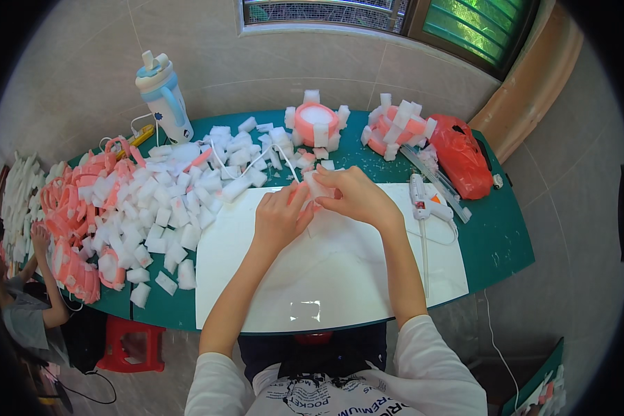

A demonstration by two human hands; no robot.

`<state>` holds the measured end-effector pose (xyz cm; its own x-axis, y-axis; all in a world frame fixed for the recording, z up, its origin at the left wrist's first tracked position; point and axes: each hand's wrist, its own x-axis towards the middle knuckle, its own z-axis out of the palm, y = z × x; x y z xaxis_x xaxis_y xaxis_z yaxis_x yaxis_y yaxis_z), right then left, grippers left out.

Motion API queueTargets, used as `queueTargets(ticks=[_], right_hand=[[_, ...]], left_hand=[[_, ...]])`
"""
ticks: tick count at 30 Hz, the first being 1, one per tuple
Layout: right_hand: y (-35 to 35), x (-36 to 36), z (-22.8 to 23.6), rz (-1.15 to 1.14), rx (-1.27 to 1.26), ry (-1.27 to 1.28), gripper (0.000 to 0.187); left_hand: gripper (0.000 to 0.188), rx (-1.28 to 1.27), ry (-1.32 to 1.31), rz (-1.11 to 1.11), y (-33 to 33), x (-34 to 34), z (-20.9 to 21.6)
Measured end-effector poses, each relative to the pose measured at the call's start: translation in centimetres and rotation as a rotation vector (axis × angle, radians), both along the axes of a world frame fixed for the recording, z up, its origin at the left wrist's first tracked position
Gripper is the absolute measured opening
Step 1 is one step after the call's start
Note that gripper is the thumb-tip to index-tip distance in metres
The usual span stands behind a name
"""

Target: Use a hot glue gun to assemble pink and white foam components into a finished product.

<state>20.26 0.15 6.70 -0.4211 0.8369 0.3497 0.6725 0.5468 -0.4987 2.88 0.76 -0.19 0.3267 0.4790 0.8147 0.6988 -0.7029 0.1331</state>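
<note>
Over the far edge of a white board [326,291], my two hands meet around a small foam piece [317,186], white with some pink showing at its edges. My right hand [359,197] pinches its white part between thumb and fingers. From the other side, my left hand [281,213] has its bent fingers closed on the lower pink edge, most of which they cover. Just beyond my hands lie loose white foam blocks [236,188]. Farther back stands a pink foam ring [317,125] with white blocks around it, and a similar pink-and-white foam piece [399,128] is to its right.
A glue gun [419,197] lies on the board's right side, near clear sticks and a red plastic bag [461,156]. Pink foam strips [69,208] pile up left, below a white-and-blue bottle [165,97]. Another person's arm [48,291] reaches in far left, near a red stool [128,344].
</note>
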Motion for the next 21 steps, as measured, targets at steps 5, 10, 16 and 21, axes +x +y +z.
queueTargets(ticks=[5, 10, 16, 21], right_hand=[[0.3, 0.1, -0.7, 0.001, 0.067, 0.000, 0.045], [-0.1, 0.0, 0.2, 0.004, 0.026, -0.024, 0.045], [-0.4, -0.4, 0.6, 0.013, -0.009, -0.019, 0.048], [-0.8, -0.3, 0.7, -0.024, 0.067, -0.065, 0.049]], left_hand=[[0.026, -0.003, -0.001, 0.002, 0.0, 0.0, 0.0], [0.022, 0.021, -0.015, 0.001, 0.2, 0.0, -0.2], [0.023, -0.037, 0.007, 0.007, 0.2, -0.5, -0.3], [0.026, -0.012, -0.004, -0.030, 0.0, -0.2, 0.3]])
